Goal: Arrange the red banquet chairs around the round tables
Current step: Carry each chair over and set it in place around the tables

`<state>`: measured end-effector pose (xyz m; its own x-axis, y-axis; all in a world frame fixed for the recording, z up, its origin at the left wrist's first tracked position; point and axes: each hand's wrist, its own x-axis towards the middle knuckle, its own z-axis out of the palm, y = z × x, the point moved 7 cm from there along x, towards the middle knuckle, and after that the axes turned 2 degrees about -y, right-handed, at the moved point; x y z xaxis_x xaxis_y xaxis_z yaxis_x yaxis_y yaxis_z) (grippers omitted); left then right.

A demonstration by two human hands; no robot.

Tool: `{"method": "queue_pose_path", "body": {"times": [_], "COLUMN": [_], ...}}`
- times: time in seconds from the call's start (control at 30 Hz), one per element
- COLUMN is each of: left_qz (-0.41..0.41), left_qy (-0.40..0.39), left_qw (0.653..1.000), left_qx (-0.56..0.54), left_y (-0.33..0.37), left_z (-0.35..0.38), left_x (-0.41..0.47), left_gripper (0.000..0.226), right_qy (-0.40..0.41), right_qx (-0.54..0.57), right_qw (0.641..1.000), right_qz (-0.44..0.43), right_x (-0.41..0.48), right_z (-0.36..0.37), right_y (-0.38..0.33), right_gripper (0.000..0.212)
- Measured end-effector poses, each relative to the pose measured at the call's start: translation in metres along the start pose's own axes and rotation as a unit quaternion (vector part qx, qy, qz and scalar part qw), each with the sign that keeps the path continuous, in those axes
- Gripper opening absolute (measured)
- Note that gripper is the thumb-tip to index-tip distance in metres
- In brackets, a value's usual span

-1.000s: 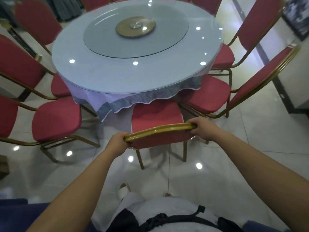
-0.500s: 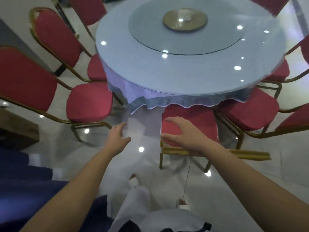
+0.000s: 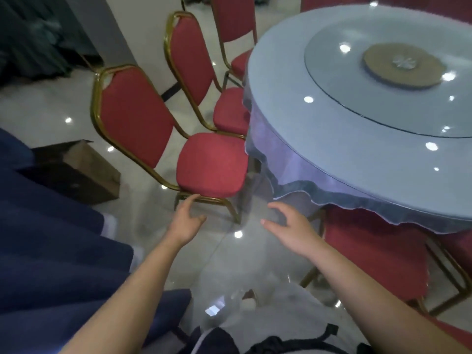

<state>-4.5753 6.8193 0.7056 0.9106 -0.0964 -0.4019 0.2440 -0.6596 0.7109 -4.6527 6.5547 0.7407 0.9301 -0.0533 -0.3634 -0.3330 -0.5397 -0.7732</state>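
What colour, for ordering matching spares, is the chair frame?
Gold, seen best on the nearest chair frame in the head view.

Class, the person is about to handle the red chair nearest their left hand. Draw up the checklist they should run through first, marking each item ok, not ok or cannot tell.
1. Hands free: left hand and right hand hold nothing, fingers relaxed. Ok.
2. Nearest chair upright, seat toward the round table. Ok.
3. Left hand touching the chair's gold frame: it is close below the seat, but contact is unclear. Cannot tell.
4. Tablecloth hem clear of the seat: the two meet in this view. Cannot tell.
5. Floor behind the chair free: a brown box lies there. Probably not ok for pulling back.
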Motion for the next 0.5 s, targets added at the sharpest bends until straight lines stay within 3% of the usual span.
{"method": "queue_pose_path", "body": {"times": [0.1, 0.23, 0.5], "left_qz": [0.001, -0.007, 0.047], "left_qy": [0.034, 0.095, 0.189], "left_qw": [0.998, 0.991, 0.976], "left_qx": [-0.047, -0.092, -0.097], "left_y": [-0.014, -0.021, 0.000], "left_z": [-0.044, -0.109, -0.276], "left_x": [0.027, 0.085, 0.225], "left_gripper": [0.059, 0.053, 0.041], "right_qy": [-0.029, -0.048, -0.079], "right_qx": [-0.002, 0.000, 0.031], "right_qw": [0.999, 0.998, 0.996], "right_qz": [-0.012, -0.027, -0.020], "right_x": [0.038, 0.104, 0.274], "right_z": [0.022, 0.044, 0.122], "right_y": [-0.029, -0.065, -0.152], "right_gripper": [0.048, 0.029, 0.045]}}
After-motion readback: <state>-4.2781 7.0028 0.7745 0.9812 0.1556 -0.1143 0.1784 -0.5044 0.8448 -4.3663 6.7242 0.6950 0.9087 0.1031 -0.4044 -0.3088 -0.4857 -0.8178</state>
